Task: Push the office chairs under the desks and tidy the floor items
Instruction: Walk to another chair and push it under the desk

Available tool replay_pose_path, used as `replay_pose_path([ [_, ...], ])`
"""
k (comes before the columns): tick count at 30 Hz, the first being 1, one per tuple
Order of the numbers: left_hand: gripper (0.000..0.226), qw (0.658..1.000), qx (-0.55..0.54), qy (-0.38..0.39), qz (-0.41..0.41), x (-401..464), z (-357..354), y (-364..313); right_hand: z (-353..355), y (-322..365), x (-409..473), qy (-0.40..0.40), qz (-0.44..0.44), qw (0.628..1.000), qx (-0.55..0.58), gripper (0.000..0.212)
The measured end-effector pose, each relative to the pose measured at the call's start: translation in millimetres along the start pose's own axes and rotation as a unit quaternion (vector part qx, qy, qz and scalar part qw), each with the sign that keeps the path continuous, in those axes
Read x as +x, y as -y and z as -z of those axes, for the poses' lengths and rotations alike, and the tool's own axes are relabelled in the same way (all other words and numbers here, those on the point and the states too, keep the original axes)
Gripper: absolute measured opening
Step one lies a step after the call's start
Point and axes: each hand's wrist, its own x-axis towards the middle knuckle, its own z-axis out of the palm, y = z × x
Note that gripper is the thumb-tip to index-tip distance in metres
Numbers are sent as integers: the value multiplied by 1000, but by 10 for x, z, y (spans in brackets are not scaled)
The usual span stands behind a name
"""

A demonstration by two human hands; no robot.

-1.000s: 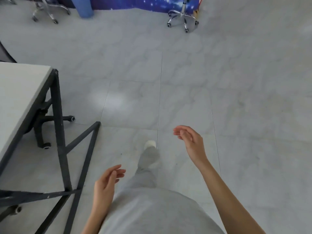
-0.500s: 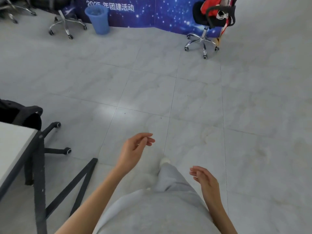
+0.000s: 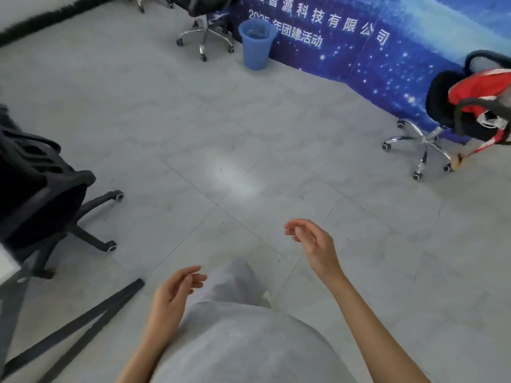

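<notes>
both hands, left hand (image 3: 177, 295) and right hand (image 3: 315, 241), hang relaxed and empty, black chair (image 3: 41, 194) well left.

Soft, even daylight fills my view — a pale glare patch sits on the floor tiles (image 3: 235, 178) ahead of me. Shadows are faint. Motion blur smears my left hand (image 3: 172, 297), my right hand (image 3: 312, 244) and the red-draped chair (image 3: 470, 106) — straight lines bow at the edges.

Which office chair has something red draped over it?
The chair at far right, by the blue backdrop; the chair beside the bin and the black-based one at left carry nothing red.
</notes>
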Motion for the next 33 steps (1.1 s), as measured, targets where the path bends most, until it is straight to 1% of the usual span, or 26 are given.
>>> replay_pose_path([
  [4, 30, 993, -44, -100, 33, 621, -125, -70, -5, 267, 1183, 57, 32, 998, -10, 27],
  [7, 32, 988, -66, -132, 47, 1331, -318, -237, -64, 283, 1960, 67, 20, 997, -24, 28],
  [10, 33, 991, -68, -102, 46, 2195, -498, -583, -98, 263, 2603, 68, -18, 997, -35, 28],
  [15, 31, 998, -36, -50, -4, 3565, -577, -1463, -19, 399, 3406, 51, -77, 995, -41, 23],
  [19, 32, 998, -32, -22, -45, 4560, -569, -2121, 6, 538, 4186, 46, -77, 994, -56, 23],
  [23, 32, 997, -31, -38, -65, 5493, -496, -2506, -188, 753, 5257, 52, -75, 994, -51, 24],
  [26, 33, 995, -48, -81, -42, 6105, -330, -2590, -581, 1051, 6219, 113, -49, 990, -72, 25],
  [28, 33, 988, -68, -138, -5, 6379, -179, -2586, -950, 1332, 6857, 175, -31, 980, -92, 24],
  [30, 31, 970, -104, -217, 32, 6525, -10, -2578, -1420, 1715, 7417, 248, 0, 963, -100, 24],
  [33, 27, 930, -142, -330, 82, 6566, 221, -2550, -2213, 2309, 8048, 349, 44, 931, -103, 29],
])
